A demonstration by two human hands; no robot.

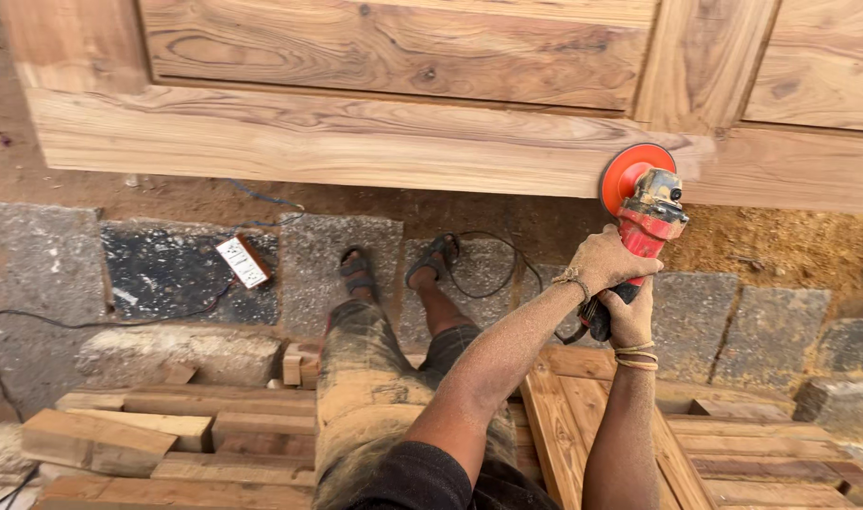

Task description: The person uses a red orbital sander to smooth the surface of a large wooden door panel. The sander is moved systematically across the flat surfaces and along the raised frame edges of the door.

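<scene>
1. Gripping the red angle grinder (647,219) are both hands; the tool sits at the right of the view, held up against the lower edge of a large wooden door panel (356,142).
2. Grinder disc (630,172): orange-red, round, turned on edge, touching the bottom rail of the panel near a vertical member.
3. Left hand (609,262): fingers curled fully closed over the upper body of the grinder, dusted with sawdust; a thread band at the wrist.
4. Right hand (630,316): fingers wrapped shut around the dark rear handle, just below the left hand; several thin bangles at the wrist.
5. Black cable (493,269): loops on the ground from behind the grinder handle toward the feet.
6. Legs and trousers (375,378): dust-coated, stretched forward; two feet in dark sandals (394,269) rest on the stone paving.
7. Stone paving blocks (177,269): grey, rough, in a row below the panel, with bare soil behind.
8. Extension socket (243,262): small white box with an orange edge, lying on a block at left, well apart from the grinder, a dark wire running from it.
9. Timber offcuts (120,439): short planks stacked at lower left.
10. Plank frame (734,444): flat boards at lower right, beneath the arms.
</scene>
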